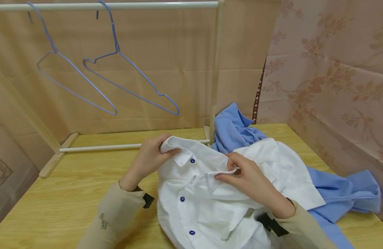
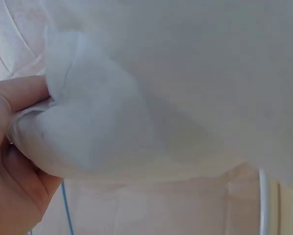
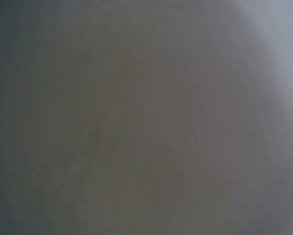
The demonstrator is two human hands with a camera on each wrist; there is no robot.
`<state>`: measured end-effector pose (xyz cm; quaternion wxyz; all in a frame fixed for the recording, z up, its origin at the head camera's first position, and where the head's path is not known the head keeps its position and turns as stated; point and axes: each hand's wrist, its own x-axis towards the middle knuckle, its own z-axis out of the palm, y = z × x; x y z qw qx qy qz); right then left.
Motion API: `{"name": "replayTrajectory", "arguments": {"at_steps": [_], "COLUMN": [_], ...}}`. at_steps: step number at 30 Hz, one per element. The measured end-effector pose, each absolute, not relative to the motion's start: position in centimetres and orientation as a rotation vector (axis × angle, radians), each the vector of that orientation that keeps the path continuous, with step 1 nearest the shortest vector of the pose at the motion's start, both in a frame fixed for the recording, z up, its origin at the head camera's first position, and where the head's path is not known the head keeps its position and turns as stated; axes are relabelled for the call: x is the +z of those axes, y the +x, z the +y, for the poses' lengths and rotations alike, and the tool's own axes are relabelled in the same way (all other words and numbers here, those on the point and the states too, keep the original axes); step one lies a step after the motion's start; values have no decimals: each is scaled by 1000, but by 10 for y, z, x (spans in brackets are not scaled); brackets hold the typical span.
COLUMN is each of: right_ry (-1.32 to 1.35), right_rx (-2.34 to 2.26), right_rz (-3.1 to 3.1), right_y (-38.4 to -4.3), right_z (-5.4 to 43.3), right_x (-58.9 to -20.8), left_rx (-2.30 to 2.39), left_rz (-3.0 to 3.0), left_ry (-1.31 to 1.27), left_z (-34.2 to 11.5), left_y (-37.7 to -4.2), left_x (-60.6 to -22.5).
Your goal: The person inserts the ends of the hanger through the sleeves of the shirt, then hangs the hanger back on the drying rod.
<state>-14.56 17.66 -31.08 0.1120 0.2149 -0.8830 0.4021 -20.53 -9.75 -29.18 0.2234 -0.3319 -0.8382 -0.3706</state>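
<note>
In the head view a white shirt (image 1: 216,207) with dark blue buttons lies bunched at the front of the table, its collar (image 1: 197,147) raised. My left hand (image 1: 151,154) pinches the collar's left end between thumb and fingers. The left wrist view shows that hand (image 2: 19,147) gripping the folded white cloth (image 2: 97,112). On the other side, my right hand (image 1: 250,176) pinches the collar's right part, fingers curled over the edge. The right wrist view is dark and blurred, its lens covered by something close.
Two blue wire hangers (image 1: 132,62) hang from the white rail (image 1: 166,5) of a rack at the back. Blue garments (image 1: 334,190) lie behind and right of the shirt on the wooden table (image 1: 70,204). A low white bar (image 1: 101,148) crosses the rack's base.
</note>
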Motion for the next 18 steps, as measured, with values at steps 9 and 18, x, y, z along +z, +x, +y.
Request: {"name": "replayTrajectory", "arguments": {"at_steps": [9, 18], "right_ry": [594, 548], "right_rx": [1015, 1051], "right_rz": [-2797, -2763], "right_y": [-159, -184], "right_z": [175, 177], "right_x": [-301, -286], "left_rx": [-948, -997], "left_rz": [-2216, -2178], "left_ry": [-936, -840], "left_z": [-100, -100], "left_y": [-203, -204], "left_x": [-288, -286]}}
